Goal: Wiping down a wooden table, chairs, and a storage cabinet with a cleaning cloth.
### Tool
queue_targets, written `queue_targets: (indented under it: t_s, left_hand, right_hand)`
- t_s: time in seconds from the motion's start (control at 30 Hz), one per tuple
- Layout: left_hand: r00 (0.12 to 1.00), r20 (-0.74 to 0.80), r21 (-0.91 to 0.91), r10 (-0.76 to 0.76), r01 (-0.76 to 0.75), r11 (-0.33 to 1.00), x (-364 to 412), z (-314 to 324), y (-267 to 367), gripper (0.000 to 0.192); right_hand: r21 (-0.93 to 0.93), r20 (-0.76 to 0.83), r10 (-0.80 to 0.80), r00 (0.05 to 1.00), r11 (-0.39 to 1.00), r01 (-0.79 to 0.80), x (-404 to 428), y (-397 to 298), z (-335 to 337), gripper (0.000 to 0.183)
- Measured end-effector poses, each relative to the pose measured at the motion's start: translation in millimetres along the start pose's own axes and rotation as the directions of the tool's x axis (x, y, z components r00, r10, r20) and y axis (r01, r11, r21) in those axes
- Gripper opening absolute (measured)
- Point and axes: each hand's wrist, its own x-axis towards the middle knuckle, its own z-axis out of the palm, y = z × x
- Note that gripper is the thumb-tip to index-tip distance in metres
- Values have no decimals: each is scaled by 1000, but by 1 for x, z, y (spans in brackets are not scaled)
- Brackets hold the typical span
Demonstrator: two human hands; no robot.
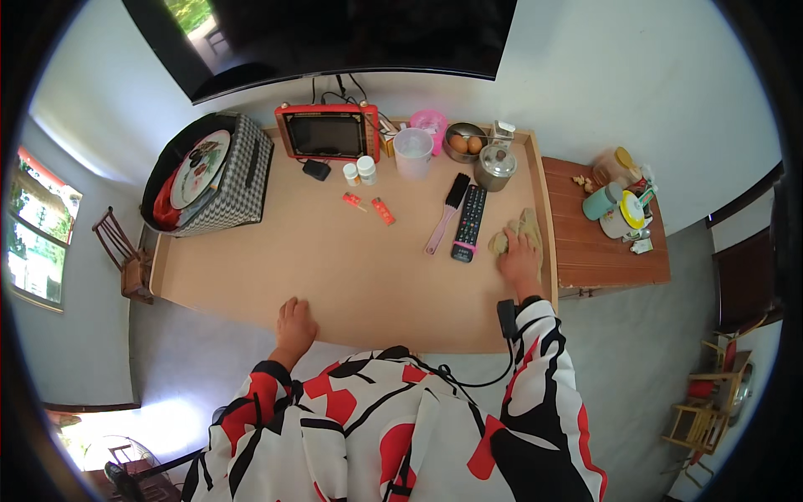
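My right hand [519,258] lies on a crumpled tan cloth [532,229] at the right end of the wooden tabletop [351,276], its fingers pressed on the fabric. My left hand [297,323] rests at the front edge, holding nothing, its fingers partly curled. Left of the cloth lie a black remote control [470,223] with a pink band and a pink-handled brush [448,213] with black bristles. Two small red packets [383,211] lie mid-table, below two white bottles [366,170] and a black power adapter [316,169].
Along the back stand a red-framed screen device [327,133], a translucent plastic cup [413,154], a metal bowl of eggs [465,143] and a lidded metal pot [495,168]. A woven basket [241,176] fills the back left. A raised rim [544,219] borders the right side, beside a brown cabinet [602,263].
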Motion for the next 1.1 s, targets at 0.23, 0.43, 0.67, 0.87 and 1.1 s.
queue_targets:
  t_s: [0.23, 0.43, 0.67, 0.87, 1.1]
  left_hand:
    - [986, 140, 57, -92, 85, 995, 1, -16, 24, 56]
    - [969, 168, 78, -180, 169, 982, 5, -18, 37, 62]
    - [959, 133, 67, -251, 244, 967, 8, -14, 49, 63]
    - [965, 113, 102, -238, 227, 968, 10, -11, 47, 62]
    - [983, 28, 20, -182, 182, 983, 8, -24, 34, 62]
  right_hand:
    - [-6, -20, -58, 998, 998, 58, 106, 24, 10, 61]
    - [162, 88, -87, 992, 984, 72, 190, 35, 11, 66]
    - [117, 143, -276, 951, 958, 261, 246, 86, 32, 54]
    - [156, 51, -266, 963, 954, 255, 209, 50, 13, 52]
    - [100, 101, -237, 966, 969, 227, 90, 29, 4, 69]
